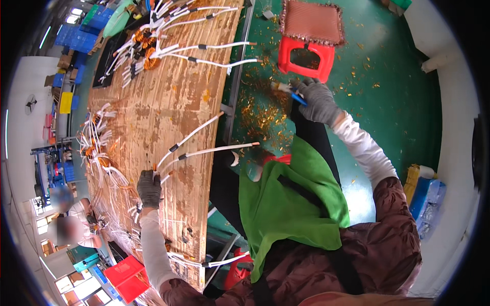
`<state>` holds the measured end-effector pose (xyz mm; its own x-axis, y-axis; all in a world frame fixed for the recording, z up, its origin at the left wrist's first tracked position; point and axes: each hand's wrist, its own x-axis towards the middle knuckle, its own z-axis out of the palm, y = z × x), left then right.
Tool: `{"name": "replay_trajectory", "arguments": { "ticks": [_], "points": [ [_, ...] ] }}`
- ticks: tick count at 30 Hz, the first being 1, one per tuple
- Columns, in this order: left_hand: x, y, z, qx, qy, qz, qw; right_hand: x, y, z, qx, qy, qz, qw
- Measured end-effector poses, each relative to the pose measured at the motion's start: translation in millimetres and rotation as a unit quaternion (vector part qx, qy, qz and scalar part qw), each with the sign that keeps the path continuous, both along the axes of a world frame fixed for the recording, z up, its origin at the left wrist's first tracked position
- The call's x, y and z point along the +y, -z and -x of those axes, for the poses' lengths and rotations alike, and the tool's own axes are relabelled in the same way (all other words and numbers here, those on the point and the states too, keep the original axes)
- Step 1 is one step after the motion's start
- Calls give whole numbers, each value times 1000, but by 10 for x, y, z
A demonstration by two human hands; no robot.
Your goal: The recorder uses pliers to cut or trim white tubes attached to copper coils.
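Observation:
My left hand (149,189), in a grey glove, is closed on a coil assembly lying on the wooden table. Two white-sleeved leads (219,149) with black bands and bare copper ends reach from it past the table's right edge. Most of the coil is hidden beneath my fingers. Out over the floor, right of the table, my grey-gloved right hand (316,101) grips a blue-handled tool (298,97). Its pale head is smeared by motion, so its exact kind is unclear.
Finished-looking coils with white leads (150,56) lie at the table's far end, and more (97,143) line its left side. A red stool (306,58) with a brown cushion (312,23) stands beyond my right hand. Copper-coloured scraps (263,117) litter the green floor. Two people sit across at left.

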<state>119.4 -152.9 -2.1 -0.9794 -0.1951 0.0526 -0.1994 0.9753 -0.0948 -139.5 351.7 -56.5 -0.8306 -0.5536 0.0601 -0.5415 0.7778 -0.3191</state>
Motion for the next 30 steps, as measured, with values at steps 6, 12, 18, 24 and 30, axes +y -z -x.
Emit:
{"name": "replay_trajectory", "arguments": {
  "ticks": [6,12,18,24,30],
  "points": [
    [590,42,532,75,0,-19,997,32,-370,27,204,-51,-1,978],
    [1350,-249,891,223,78,-120,964,-55,-574,-220,208,-102,39,972],
    [2622,-228,1155,-34,-145,-800,581,-269,-689,-470,234,-173,42,956],
    [2751,-30,1131,-26,-118,-798,590,-268,-693,-590,240,-214,-9,947],
    [2237,349,743,47,194,-278,940,-253,-714,-657,249,-201,-23,947]
  ]
}}
